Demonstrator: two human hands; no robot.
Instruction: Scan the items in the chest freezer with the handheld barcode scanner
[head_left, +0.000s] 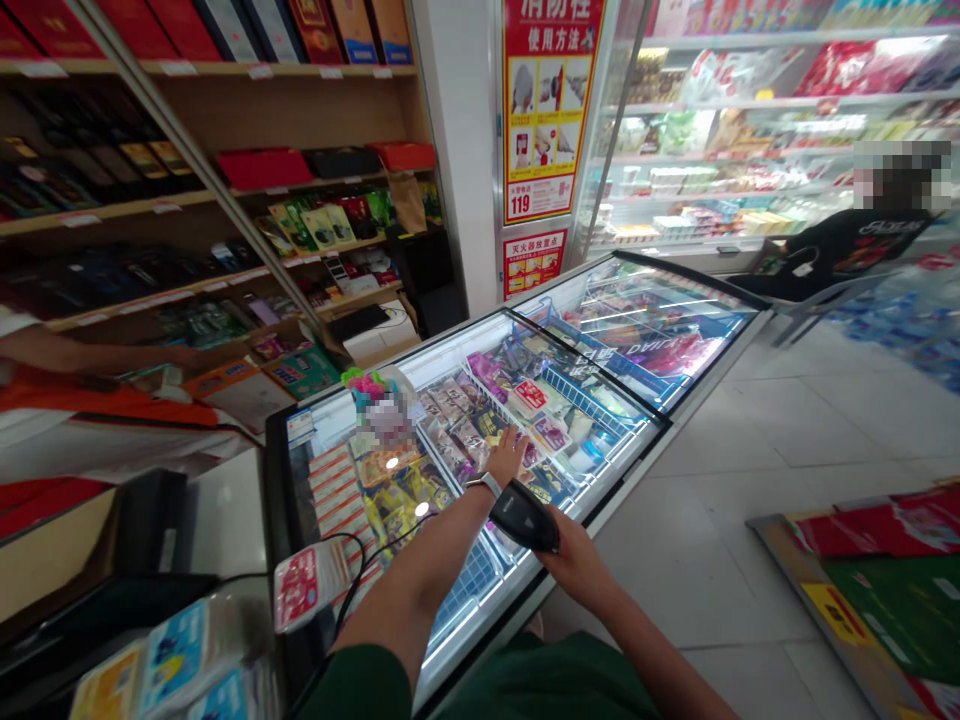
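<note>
My left hand (507, 456) reaches forward over the chest freezer (622, 482), fingers apart and palm down, with nothing visible in it. Whether it touches the glass lid I cannot tell. A pale band circles that wrist. In my right hand (571, 556) is a black barcode scanner (523, 516), pointing left across my left forearm. A dark cable (401, 540) shows left of my left arm. Below the glass, white wire baskets (454, 470) hold packaged goods, including a red-labelled pack (530, 396).
Plastic-wrapped packs (176, 655) stand at the lower left, and a red-labelled pack (300, 588) sits on the freezer's corner. A person's arm (97, 350) shows at left; another person (855, 245) is at right. A colourful display (892, 570) stands on the tiled floor (720, 560).
</note>
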